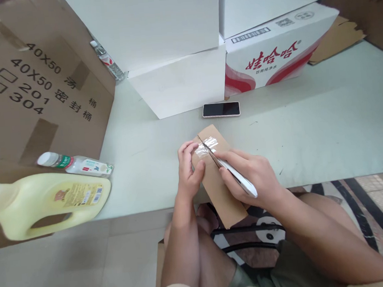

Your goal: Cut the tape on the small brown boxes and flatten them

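A small brown cardboard box (220,185) lies at the table's front edge, its near end jutting out over my lap. Shiny clear tape (213,140) crosses the seam near the far end. My left hand (190,168) grips the box's left side, fingers on the far part and thumb on top. In my right hand (253,174) is a white-handled utility knife (239,177), held slantwise. Its blade tip meets the taped seam close to my left fingers. Whether the blade has gone through the tape I cannot tell.
A phone (221,109) lies beyond the box, before stacked white cartons (183,82) and a red-and-white carton (271,62). At left stand a large brown carton (42,102), a yellow jug (56,200) and a plastic bottle (80,164). Another bottle (108,61) is behind.
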Demonstrator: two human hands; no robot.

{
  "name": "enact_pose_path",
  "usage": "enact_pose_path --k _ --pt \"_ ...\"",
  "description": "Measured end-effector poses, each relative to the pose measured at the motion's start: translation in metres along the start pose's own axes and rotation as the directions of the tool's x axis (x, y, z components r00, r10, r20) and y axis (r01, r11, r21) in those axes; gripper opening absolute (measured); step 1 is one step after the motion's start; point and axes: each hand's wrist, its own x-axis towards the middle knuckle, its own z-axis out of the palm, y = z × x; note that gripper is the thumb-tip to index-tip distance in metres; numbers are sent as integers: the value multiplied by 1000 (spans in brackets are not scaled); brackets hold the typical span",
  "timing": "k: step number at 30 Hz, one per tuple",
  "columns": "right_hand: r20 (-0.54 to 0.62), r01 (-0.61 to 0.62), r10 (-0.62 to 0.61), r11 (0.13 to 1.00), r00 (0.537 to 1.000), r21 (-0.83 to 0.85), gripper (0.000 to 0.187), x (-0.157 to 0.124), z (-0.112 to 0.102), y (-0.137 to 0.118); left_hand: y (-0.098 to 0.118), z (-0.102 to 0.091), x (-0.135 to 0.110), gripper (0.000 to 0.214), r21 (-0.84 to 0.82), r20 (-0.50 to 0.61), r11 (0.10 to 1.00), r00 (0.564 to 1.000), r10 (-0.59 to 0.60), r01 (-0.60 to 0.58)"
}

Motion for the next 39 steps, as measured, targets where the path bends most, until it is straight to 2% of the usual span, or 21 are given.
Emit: enact_pose_path --k 4,8,18,22,27,34,39 --pt "-45 -18 21 998 999 59 29 -3 0 2 1 0 0 53 5 4 1000 1000 -20 20" --pt "-31 -20 21 999 999 40 31 -4 2 3 1 1 1 53 0 1 1000 1000 -19 19" --pt "55 25 -18 991 998 -129 35 1 4 2 -2 2 -1 50 -10 -21 1000 1000 5 -5" --pt "54 23 -15 988 998 -152 34 1 7 3 -3 2 -1 50 -20 -32 1000 999 14 -14" --pt "-6 33 -34 996 999 -86 31 -2 7 2 -5 2 -1 50 -28 -31 999 999 15 -16" --pt "-137 15 -8 998 991 55 27 -9 5 5 -12 9 -2 60 -162 -74 987 997 -29 16" --pt "-280 124 -85 984 956 125 22 -11 4 6 -15 10 -2 66 -203 -92 977 992 -82 62"
